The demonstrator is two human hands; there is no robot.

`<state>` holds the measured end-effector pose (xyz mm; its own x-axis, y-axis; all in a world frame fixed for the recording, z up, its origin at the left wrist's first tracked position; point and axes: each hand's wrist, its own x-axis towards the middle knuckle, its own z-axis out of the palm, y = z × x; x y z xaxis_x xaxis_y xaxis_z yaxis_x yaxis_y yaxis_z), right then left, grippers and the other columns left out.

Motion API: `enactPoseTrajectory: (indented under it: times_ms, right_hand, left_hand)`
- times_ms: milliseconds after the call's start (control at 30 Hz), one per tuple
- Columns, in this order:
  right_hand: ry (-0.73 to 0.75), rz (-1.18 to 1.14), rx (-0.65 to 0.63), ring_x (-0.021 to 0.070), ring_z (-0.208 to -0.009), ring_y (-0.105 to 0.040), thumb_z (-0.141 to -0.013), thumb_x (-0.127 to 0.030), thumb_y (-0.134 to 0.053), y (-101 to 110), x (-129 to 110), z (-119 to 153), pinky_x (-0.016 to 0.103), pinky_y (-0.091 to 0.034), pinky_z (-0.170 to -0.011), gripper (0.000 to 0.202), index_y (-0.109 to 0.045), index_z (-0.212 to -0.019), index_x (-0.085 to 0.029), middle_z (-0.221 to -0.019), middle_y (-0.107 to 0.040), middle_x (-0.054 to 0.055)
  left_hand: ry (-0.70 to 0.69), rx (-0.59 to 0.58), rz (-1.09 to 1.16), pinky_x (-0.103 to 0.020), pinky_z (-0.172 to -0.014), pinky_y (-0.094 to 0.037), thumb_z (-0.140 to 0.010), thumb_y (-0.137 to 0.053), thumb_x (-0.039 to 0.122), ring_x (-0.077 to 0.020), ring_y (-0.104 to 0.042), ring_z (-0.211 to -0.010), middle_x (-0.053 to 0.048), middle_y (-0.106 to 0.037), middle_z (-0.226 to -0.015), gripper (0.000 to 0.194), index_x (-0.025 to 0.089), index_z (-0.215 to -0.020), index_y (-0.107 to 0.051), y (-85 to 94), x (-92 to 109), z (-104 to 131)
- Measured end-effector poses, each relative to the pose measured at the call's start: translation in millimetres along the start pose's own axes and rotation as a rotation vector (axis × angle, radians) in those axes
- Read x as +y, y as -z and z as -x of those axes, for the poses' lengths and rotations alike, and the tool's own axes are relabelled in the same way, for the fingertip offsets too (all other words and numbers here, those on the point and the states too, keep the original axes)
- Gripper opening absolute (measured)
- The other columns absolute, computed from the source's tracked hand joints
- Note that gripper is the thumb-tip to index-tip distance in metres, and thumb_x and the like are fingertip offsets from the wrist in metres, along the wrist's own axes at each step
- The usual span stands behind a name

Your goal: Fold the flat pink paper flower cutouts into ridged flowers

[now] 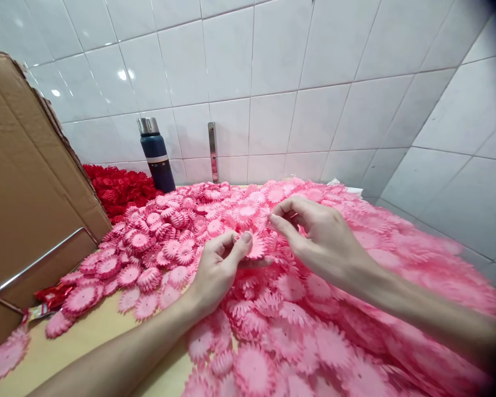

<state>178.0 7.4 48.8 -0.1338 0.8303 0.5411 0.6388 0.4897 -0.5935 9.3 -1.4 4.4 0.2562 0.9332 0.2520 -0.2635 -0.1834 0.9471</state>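
My left hand (223, 264) pinches a pink fabric flower piece (256, 248) between thumb and fingers, over the middle of the pile. The piece is round with a frilled, petal-like edge. To its upper right, my right hand (314, 229) has thumb and index fingertip pressed together, apart from the left hand. Whatever those fingertips hold, if anything, is too small to make out. Under and around both hands spreads a large heap of similar pink flower pieces (254, 369), many with a small dark dot at the centre.
A cardboard box (33, 182) stands at left, with a bent metal wire (41, 262) before it. Behind are a dark blue bottle (159, 160), a red flower pile (124, 190) and a metal strip (213, 151) on the tiled wall. A red wrapper (53, 296) lies near the box.
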Motion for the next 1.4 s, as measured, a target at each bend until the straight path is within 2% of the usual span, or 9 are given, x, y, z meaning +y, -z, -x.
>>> enactPoseTrajectory:
  times_ms: [167, 267, 400, 567, 700, 867, 1033, 1167, 1400]
  right_hand:
    - [-0.135, 0.064, 0.294, 0.0164, -0.067, -0.061, -0.086, -0.039, -0.055, 31.0, 14.3, -15.6, 0.029, -0.047, -0.057, 0.022, -0.064, -0.084, -0.018, -0.08, -0.068, 0.005]
    - [-0.105, 0.083, 0.255, 0.0161, -0.063, -0.062, -0.076, -0.04, -0.067, 45.8, 13.6, -20.8, 0.029, -0.046, -0.057, 0.022, -0.066, -0.072, -0.018, -0.071, -0.069, 0.003]
    - [-0.067, 0.022, 0.122, 0.0147, -0.056, -0.059, -0.078, -0.039, -0.065, 39.7, 6.9, -18.0, 0.028, -0.045, -0.053, 0.021, -0.066, -0.072, -0.019, -0.065, -0.067, 0.002]
    - [0.046, -0.085, -0.122, 0.0152, -0.064, -0.059, -0.086, -0.032, -0.056, 22.3, -3.4, -2.0, 0.028, -0.048, -0.057, 0.018, -0.062, -0.075, -0.018, -0.07, -0.065, 0.003]
    - [0.096, -0.084, -0.285, 0.0147, -0.067, -0.059, -0.087, -0.026, -0.054, 16.1, -8.5, 20.4, 0.029, -0.048, -0.059, 0.012, -0.063, -0.082, -0.019, -0.075, -0.066, 0.003]
    - [0.08, -0.085, -0.258, 0.016, -0.074, -0.061, -0.085, -0.025, -0.057, 16.3, -4.8, 42.0, 0.031, -0.05, -0.065, 0.012, -0.065, -0.091, -0.018, -0.083, -0.068, 0.004]
    - [0.066, -0.108, -0.244, 0.0157, -0.075, -0.061, -0.085, -0.019, -0.055, 20.8, -0.1, 48.2, 0.032, -0.051, -0.068, 0.015, -0.07, -0.085, -0.02, -0.083, -0.068, 0.004]
    - [-0.007, -0.096, -0.156, 0.0162, -0.072, -0.061, -0.083, -0.018, -0.057, 22.8, 2.2, 47.8, 0.032, -0.051, -0.065, 0.015, -0.07, -0.075, -0.019, -0.079, -0.067, 0.004]
    - [-0.113, -0.226, -0.038, 0.0169, -0.075, -0.06, -0.083, -0.025, -0.059, 18.5, 12.1, 50.5, 0.029, -0.051, -0.064, 0.012, -0.064, -0.074, -0.019, -0.082, -0.062, 0.005]
  left_hand:
    - [-0.011, 0.01, -0.067, -0.021, -0.054, -0.051, -0.083, -0.06, 0.04, -0.009, -0.049, -0.058, 0.003, -0.04, -0.061, 0.036, 0.015, -0.059, -0.046, 1.8, -1.6, 4.9]
    - [-0.042, 0.043, -0.054, -0.022, -0.057, -0.052, -0.08, -0.063, 0.04, -0.0084, -0.047, -0.058, 0.003, -0.044, -0.061, 0.034, 0.015, -0.061, -0.05, -0.9, -5.0, 2.6]
    - [-0.013, 0.022, -0.035, -0.023, -0.062, -0.05, -0.078, -0.066, 0.037, -0.0093, -0.049, -0.064, 0.001, -0.052, -0.071, 0.026, 0.014, -0.072, -0.057, -2.6, -10.5, 0.7]
    - [-0.046, -0.025, -0.276, -0.021, -0.055, -0.038, -0.085, -0.056, 0.041, -0.0089, -0.04, -0.059, 0.002, -0.043, -0.063, 0.033, 0.014, -0.066, -0.051, 1.8, -12.3, 3.4]
    - [-0.122, 0.016, -0.438, -0.021, -0.049, -0.028, -0.087, -0.051, 0.043, -0.0085, -0.031, -0.053, 0.004, -0.034, -0.056, 0.042, 0.016, -0.056, -0.041, -1.0, -9.8, 2.4]
    - [-0.153, -0.062, -0.447, -0.023, -0.051, -0.03, -0.085, -0.055, 0.042, -0.009, -0.037, -0.051, 0.003, -0.042, -0.052, 0.042, 0.015, -0.054, -0.048, -14.5, -10.0, -2.0]
    - [-0.115, -0.151, -0.408, -0.023, -0.051, -0.029, -0.081, -0.058, 0.043, -0.0094, -0.037, -0.051, 0.003, -0.043, -0.051, 0.041, 0.014, -0.054, -0.05, -22.4, -17.2, -9.8]
    - [-0.092, -0.243, -0.359, -0.024, -0.053, -0.03, -0.081, -0.06, 0.043, -0.0102, -0.039, -0.054, 0.002, -0.046, -0.056, 0.036, 0.013, -0.061, -0.055, -22.3, -25.0, -14.8]
    - [-0.004, -0.243, -0.27, -0.024, -0.056, -0.033, -0.083, -0.059, 0.042, -0.0108, -0.041, -0.058, 0.001, -0.047, -0.06, 0.035, 0.015, -0.063, -0.051, -21.4, -24.4, -10.8]
